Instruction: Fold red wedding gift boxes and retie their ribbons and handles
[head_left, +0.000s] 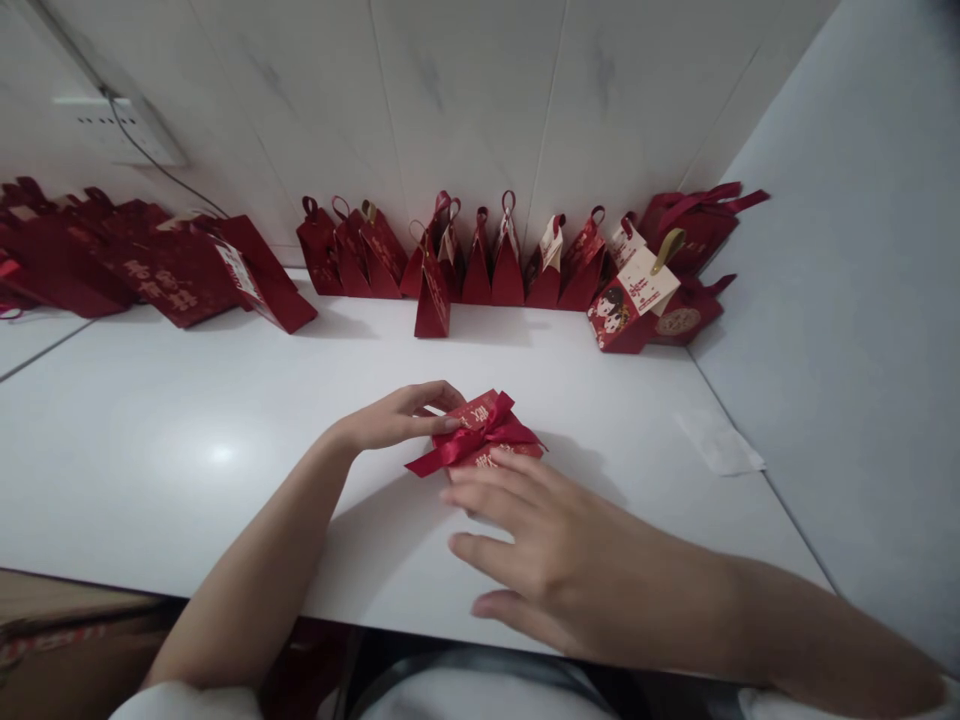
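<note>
A small red gift box (487, 435) with gold print and a red ribbon bow lies on the white table (187, 440) in front of me. My left hand (401, 413) reaches in from the left, its fingertips curled against the box's left edge and the ribbon. My right hand (555, 560) hovers just in front of the box with fingers stretched out and apart, the fingertips touching or nearly touching the box's near side. It holds nothing.
Several small red gift bags (480, 260) stand along the tiled back wall. Larger flat red bags (157, 265) lie at the back left. A box with a cartoon couple (626, 305) leans at the back right. A white paper scrap (718, 442) lies by the right wall.
</note>
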